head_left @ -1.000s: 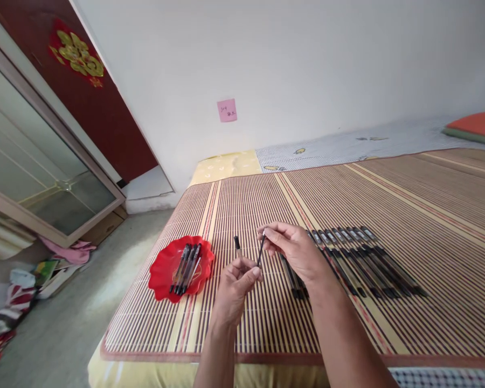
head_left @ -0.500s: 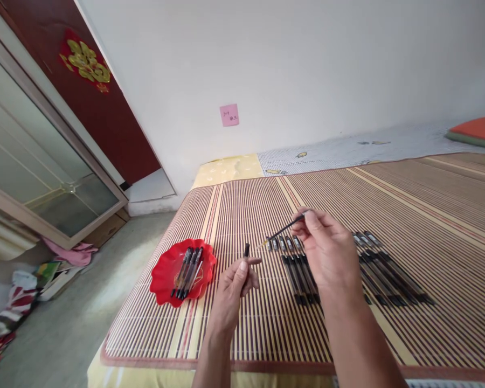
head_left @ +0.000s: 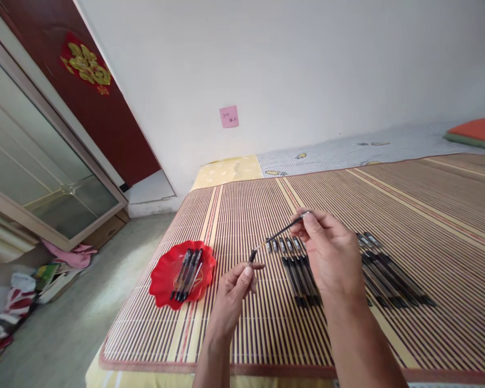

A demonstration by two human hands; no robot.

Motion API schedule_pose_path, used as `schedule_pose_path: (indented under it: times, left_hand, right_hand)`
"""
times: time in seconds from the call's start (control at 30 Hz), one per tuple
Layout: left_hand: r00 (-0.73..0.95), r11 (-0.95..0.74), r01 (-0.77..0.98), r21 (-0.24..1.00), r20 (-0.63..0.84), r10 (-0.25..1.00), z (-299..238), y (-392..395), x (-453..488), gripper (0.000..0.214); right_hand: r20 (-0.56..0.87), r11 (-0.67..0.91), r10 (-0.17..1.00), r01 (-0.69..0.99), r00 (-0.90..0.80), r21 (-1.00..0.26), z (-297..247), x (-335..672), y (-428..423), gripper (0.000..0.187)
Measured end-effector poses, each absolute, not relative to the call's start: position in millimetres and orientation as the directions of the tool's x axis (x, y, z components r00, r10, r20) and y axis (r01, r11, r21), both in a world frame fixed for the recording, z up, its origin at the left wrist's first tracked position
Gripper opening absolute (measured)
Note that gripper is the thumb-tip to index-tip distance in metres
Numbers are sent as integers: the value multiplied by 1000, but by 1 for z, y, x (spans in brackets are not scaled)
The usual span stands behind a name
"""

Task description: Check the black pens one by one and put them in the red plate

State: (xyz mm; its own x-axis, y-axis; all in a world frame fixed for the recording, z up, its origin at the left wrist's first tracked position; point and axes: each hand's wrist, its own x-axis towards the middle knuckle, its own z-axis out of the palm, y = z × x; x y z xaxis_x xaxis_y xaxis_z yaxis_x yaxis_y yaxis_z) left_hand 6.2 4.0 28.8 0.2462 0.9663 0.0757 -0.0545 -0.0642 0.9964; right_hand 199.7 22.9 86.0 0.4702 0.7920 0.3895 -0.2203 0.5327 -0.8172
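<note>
My left hand (head_left: 235, 285) grips a short black tube-shaped pen part (head_left: 252, 256), its upper end sticking out above the thumb and the rest hidden in the fingers. Between the thumb and fingers of my right hand (head_left: 325, 242) is a thin pen refill (head_left: 283, 230), dark along most of its length with a pale, yellowish lower end. It slants down to the left, and that lower end meets the top of the black part; whether it is inside I cannot tell. Several black pens (head_left: 301, 275) lie side by side under and left of my right hand, and more pens (head_left: 392, 277) lie right of it.
A red scalloped dish (head_left: 159, 283) at the left holds several pens (head_left: 189, 272), a white stick and a rubber band. Everything rests on a striped bamboo mat (head_left: 242, 207) over a bed. A wall with a pink note (head_left: 229, 116) stands behind; an orange cushion (head_left: 477, 131) is far right.
The black part in my left hand has moved slightly right and tilted toward the refill. The gap between them has closed. My right hand has barely moved.
</note>
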Motion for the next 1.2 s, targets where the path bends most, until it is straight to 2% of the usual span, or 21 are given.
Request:
schedule_pose_path:
  times: [0.27,0.47,0.6,0.73,0.9,1.03,1.2]
  left_hand:
    - [198,-137,25,990,129,972,34,5,2,34]
    - [218,-145,77,986,125,968,42,0,2,35]
    - [286,-65,-78,995,85,955,48,-7,8,41]
    - [328,19,-243,970,63,943,52,-14,13,37]
    - [328,62,-401,914,80,941,55,-18,17,28]
    - [286,77,-511,856,85,955,57,-16,23,29]
    - [294,90,-563,821,97,951,57,-13,23,27]
  right_hand:
    - [448,524,791,-84,417,-847,94,208,13,16]
    - [488,498,854,-11,179,-867,102,202,8,19]
    - [454,454,891,-40,-5,-890,98,196,11,18]
    - [375,367,916,-79,-145,-927,92,190,16,17]
    - [317,274,928,-217,-198,-937,88,187,20,20]
    - [292,248,931,-206,-218,-946,85,185,21,24]
    - [255,181,913,-244,-319,-953,82,175,22,25]
